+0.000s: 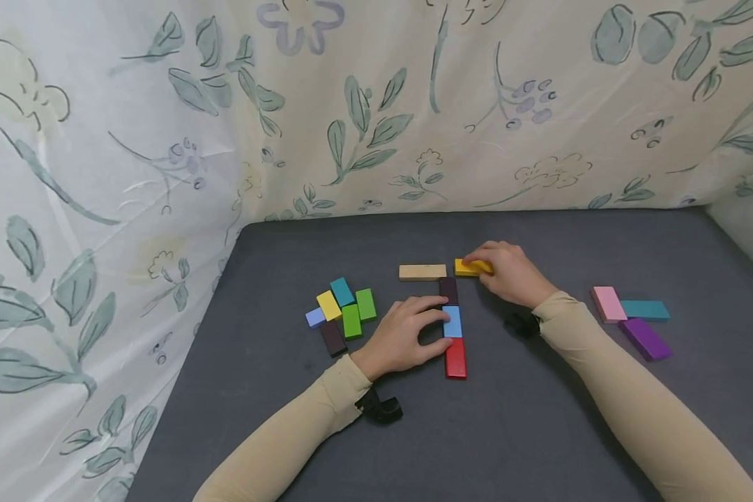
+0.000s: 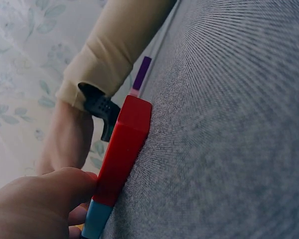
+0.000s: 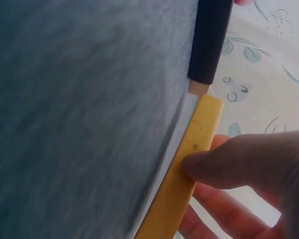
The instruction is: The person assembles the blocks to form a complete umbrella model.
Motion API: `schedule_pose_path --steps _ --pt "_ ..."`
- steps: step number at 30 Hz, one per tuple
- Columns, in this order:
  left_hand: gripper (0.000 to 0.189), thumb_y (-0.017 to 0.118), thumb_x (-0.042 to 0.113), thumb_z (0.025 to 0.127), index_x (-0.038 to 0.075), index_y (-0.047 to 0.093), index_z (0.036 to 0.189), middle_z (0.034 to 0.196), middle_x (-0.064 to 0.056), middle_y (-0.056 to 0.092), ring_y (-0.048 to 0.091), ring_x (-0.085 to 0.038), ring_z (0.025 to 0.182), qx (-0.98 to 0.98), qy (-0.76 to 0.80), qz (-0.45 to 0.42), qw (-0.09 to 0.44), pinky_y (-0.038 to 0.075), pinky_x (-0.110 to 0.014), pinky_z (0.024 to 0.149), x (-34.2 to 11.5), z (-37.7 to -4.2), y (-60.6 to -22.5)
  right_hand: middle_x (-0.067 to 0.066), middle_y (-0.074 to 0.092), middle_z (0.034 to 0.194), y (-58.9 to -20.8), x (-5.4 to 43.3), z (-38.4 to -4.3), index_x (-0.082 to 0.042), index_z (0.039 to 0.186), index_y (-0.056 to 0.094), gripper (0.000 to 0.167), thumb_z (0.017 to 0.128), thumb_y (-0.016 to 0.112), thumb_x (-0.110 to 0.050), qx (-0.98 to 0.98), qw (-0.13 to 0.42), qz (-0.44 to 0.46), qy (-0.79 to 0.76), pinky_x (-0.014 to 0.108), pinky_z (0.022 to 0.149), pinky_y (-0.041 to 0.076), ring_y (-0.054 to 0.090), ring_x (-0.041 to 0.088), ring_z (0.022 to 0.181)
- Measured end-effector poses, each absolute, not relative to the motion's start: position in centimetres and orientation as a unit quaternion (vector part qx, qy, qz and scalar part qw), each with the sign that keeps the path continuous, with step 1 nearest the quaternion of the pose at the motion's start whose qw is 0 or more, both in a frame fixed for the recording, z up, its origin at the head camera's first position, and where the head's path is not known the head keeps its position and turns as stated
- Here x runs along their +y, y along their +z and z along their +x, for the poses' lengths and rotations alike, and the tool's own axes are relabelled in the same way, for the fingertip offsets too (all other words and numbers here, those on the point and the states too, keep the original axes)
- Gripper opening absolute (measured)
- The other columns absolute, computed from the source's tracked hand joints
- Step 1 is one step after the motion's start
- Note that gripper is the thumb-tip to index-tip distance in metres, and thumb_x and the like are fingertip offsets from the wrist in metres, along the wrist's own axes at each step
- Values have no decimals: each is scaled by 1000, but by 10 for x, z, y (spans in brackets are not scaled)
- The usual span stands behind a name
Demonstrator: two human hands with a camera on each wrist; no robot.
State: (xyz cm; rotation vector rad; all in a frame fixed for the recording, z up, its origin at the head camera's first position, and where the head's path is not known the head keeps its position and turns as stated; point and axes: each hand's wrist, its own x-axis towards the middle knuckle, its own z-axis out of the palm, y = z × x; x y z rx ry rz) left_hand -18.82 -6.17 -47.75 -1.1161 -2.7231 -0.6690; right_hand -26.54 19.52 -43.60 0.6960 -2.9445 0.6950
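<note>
A pale cloth (image 1: 364,181) printed with grey-green leaves hung behind a dark grey table (image 1: 508,432). The right hand (image 1: 508,272) pinched the yellow block (image 3: 174,186) between thumb and fingers, at the far end of a column of blocks. That block was long, flat and warm yellow, with softened edges and a few dark specks just ahead of the thumb tip.

The tan block (image 1: 422,272), plain and wood-coloured, lay left of those fingertips, a gap apart from the yellow one. The left hand (image 1: 401,335) had its thumb spread away from its bent fingers, the tips against the column's left side: fingers by the black block (image 1: 449,291) and blue block (image 1: 452,322), thumb near where blue met the glossy red block (image 1: 455,358).

Left of the left fingers sat a mixed cluster (image 1: 351,322); right of the right fingers lay the pink (image 1: 609,305), teal (image 1: 645,309) and purple (image 1: 645,339) blocks.

The right fingers covered part of the yellow block in the head view, and the right wrist view cut off its near end. Whether it touched the table was hard to tell. The lower edge of the left wrist view cropped the column past the blue.
</note>
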Motion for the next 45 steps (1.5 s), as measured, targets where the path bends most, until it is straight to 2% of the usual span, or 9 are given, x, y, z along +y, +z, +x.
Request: schedule_pose_path --steps 4,11,15,45 --pt "38 73 43 96 23 73 128 153 2 56 56 -17 136 -902 -218 -367 66 47 -40 107 -63 -188 -479 21 66 134 -438 187 -267 -6 127 73 35 93 71 2 -949 8 221 227 68 113 32 55 44 126" --pt "37 73 43 96 23 73 127 152 2 57 56 -17 136 -898 -223 -372 71 47 -41 106 -63 -189 -479 19 69 129 -440 185 -269 -5 124 74 34 92 71 5 -943 18 244 223 61 105 47 60 40 119" --pt "37 74 43 96 22 73 126 152 2 57 56 -17 136 -896 -229 -373 70 47 -41 106 -62 -189 -479 19 69 128 -440 186 -269 -4 124 75 34 91 71 5 -941 20 257 218 59 103 50 61 40 118" --pt "38 76 41 94 21 73 127 152 1 57 56 -18 135 -894 -236 -374 72 47 -42 106 -62 -188 -480 20 69 129 -444 185 -270 -4 124 74 33 92 71 3 -941 16 263 211 61 103 48 60 41 117"
